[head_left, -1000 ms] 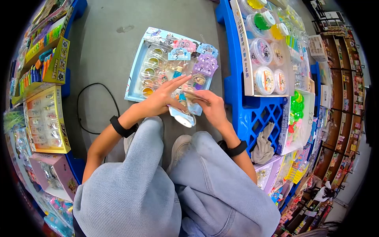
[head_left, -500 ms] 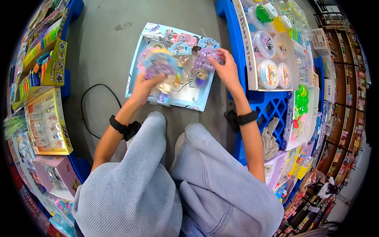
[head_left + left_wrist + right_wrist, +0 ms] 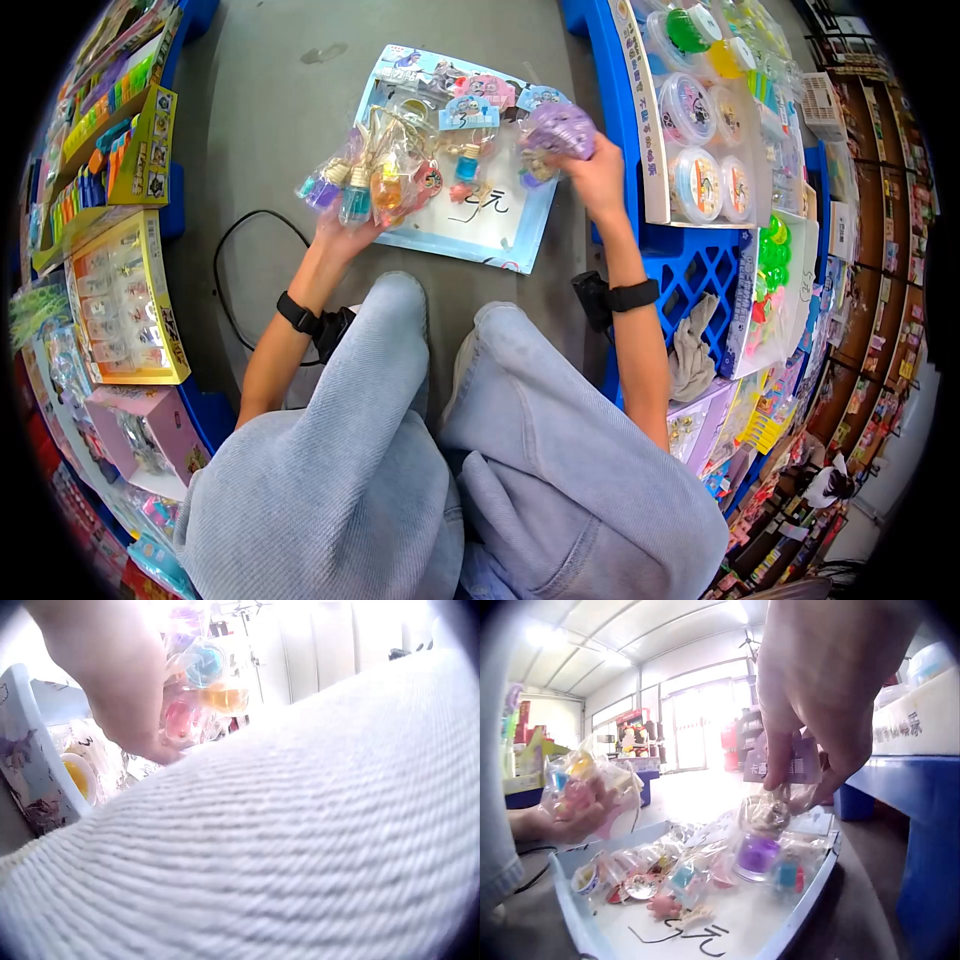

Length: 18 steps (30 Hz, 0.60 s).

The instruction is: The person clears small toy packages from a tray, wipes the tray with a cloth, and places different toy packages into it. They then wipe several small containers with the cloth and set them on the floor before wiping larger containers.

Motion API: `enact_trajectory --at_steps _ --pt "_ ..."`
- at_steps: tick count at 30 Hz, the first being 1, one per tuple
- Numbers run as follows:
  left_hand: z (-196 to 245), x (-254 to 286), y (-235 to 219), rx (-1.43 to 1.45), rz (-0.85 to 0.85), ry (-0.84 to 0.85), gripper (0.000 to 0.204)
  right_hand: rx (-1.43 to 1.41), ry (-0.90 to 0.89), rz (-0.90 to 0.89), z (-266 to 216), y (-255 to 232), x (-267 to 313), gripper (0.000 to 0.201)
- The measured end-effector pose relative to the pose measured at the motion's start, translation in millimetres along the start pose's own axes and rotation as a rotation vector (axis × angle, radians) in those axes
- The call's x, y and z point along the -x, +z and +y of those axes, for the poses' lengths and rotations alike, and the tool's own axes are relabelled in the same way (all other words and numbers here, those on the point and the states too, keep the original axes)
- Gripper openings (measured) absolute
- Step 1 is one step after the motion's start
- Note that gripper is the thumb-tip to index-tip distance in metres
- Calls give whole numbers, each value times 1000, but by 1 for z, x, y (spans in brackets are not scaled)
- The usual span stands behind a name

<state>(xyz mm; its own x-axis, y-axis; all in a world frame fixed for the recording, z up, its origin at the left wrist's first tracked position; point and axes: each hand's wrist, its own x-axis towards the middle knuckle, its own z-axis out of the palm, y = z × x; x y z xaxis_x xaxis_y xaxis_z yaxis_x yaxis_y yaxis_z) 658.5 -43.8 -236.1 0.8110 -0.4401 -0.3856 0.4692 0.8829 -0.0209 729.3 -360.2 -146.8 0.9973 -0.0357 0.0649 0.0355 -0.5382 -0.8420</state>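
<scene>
My left hand (image 3: 345,238) holds a bunch of clear-wrapped little bottles (image 3: 356,200), purple, teal and orange, over the left side of a light blue box (image 3: 540,225). In the left wrist view the same bottles (image 3: 204,667) show beyond the hand (image 3: 127,682). My right hand (image 3: 600,180) pinches a purple card packet (image 3: 560,132) at the box's right edge. In the right wrist view its purple bottle (image 3: 757,855) hangs below the fingers (image 3: 778,761). A packet with a teal bottle (image 3: 467,165) lies in the box, beside handwriting.
Blue pallets (image 3: 612,110) with tubs and boxed goods stand on the right. Yellow display boxes (image 3: 150,150) and a pink box (image 3: 150,430) line the left. A black cable (image 3: 222,262) curves on the floor. A grey cloth (image 3: 692,355) hangs on the right pallet.
My left hand has moved left and toward me, and its bunch now shows the bottles. My right hand has taken hold of the purple packet and lifted it.
</scene>
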Motion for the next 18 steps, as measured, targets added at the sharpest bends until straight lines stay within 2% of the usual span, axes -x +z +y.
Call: enact_trajectory --at_steps 1,3,4,6,7,9,10,11,13,15,18 --pt "-4 6 18 1 2 0 45 -94 51 14 -5 -6 -1 30" --pt "-14 16 51 45 177 48 46 -396 193 -28 -25 -21 5 28" --pt "-11 16 46 45 176 48 46 -435 190 -47 -27 -27 5 29" --pt "3 15 24 -86 9 47 41 -453 208 -21 -34 -32 10 28" --pt "12 18 18 -84 6 57 41 -474 224 1 -37 -34 12 28" --pt "41 27 3 -169 154 239 37 -463 242 -32 -44 -32 14 32" --pt "63 31 6 -232 -264 108 42 -538 267 -53 -51 -28 16 35" --pt "69 37 3 -236 -262 137 42 -615 291 -78 -56 -24 17 37" --pt "64 60 63 -714 309 720 32 -625 306 -147 -60 -9 16 41" --pt "97 63 54 -763 348 784 29 -613 337 -220 -73 14 12 45" --pt "117 58 59 -945 508 892 19 -616 223 -396 -92 59 -7 47"
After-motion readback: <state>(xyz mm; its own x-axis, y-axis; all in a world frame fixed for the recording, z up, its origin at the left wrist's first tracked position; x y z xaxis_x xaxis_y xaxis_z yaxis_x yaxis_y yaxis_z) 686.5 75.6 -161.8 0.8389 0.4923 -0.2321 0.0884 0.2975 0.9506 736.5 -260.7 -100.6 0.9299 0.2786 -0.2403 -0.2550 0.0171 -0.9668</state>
